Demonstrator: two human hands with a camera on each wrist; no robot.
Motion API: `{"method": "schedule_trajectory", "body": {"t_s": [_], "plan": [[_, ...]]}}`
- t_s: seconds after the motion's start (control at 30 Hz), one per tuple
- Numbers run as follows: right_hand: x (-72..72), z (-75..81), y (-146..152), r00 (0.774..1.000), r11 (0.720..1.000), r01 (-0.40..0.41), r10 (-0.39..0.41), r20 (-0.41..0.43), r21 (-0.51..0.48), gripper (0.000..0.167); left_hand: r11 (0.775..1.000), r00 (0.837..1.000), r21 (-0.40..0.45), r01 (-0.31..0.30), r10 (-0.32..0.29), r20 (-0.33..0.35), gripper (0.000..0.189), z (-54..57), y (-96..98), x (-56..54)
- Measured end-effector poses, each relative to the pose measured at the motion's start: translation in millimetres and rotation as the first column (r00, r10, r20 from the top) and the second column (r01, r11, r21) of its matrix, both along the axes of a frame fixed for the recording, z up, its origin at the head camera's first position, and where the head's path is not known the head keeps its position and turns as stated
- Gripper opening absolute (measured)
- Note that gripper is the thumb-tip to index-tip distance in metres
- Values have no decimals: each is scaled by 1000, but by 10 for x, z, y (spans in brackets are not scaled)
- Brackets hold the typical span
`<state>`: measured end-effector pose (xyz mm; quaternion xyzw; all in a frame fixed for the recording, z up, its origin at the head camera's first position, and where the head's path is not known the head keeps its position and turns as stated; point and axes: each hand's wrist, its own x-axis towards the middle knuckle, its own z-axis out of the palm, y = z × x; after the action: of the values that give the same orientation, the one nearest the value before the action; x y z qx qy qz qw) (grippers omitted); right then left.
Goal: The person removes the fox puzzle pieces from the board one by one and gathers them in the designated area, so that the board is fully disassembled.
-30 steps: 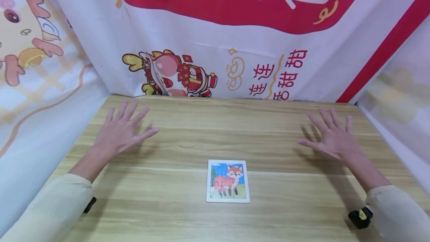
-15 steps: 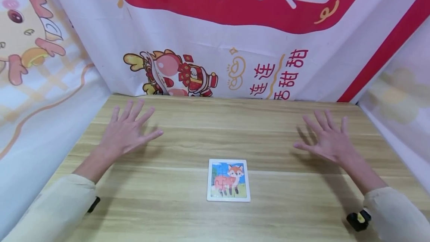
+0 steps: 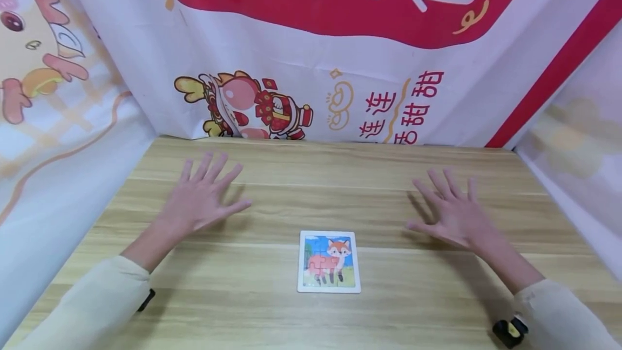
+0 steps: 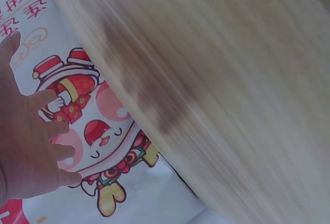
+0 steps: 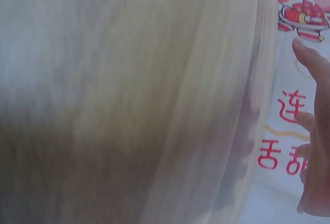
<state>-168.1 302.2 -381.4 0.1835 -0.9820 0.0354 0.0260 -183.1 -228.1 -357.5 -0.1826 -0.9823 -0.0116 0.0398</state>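
Observation:
A small jigsaw puzzle [image 3: 329,262] with a fox picture in a white frame lies flat near the middle of the table. To its upper left, my left hand [image 3: 199,201] hovers above the wood, fingers spread and straight, holding nothing. My right hand [image 3: 454,212] is held the same way to the puzzle's upper right, palm down with its shadow beneath. In the left wrist view the left hand [image 4: 31,141] shows at the left edge, and in the right wrist view the right hand [image 5: 317,131] shows at the right edge. Both are apart from the puzzle.
The wood-grain table [image 3: 272,193] ends at a printed cloth backdrop [image 3: 320,58] with red lettering and a cartoon dragon. Cloth sides [image 3: 63,177] close it off on the left and right. A black strap device [image 3: 510,332] sits at the right sleeve.
Both spread hands have moved inward toward each other and slightly nearer to the puzzle. The puzzle stays where it was.

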Motion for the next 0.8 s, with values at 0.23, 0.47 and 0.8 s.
{"method": "schedule_trajectory", "body": {"t_s": [0.23,0.47,0.8], "plan": [[64,-32,-191,999,999,-46,46,4,-18,104,999,999,-22,38,-38,-4,91,-26,136,32],[119,-28,-382,997,997,-83,83,-3,-10,101,997,997,-14,72,-72,-2,89,-64,252,77],[197,-14,-646,986,986,-164,164,24,-33,96,977,978,74,201,-204,37,84,-86,598,171]]}}
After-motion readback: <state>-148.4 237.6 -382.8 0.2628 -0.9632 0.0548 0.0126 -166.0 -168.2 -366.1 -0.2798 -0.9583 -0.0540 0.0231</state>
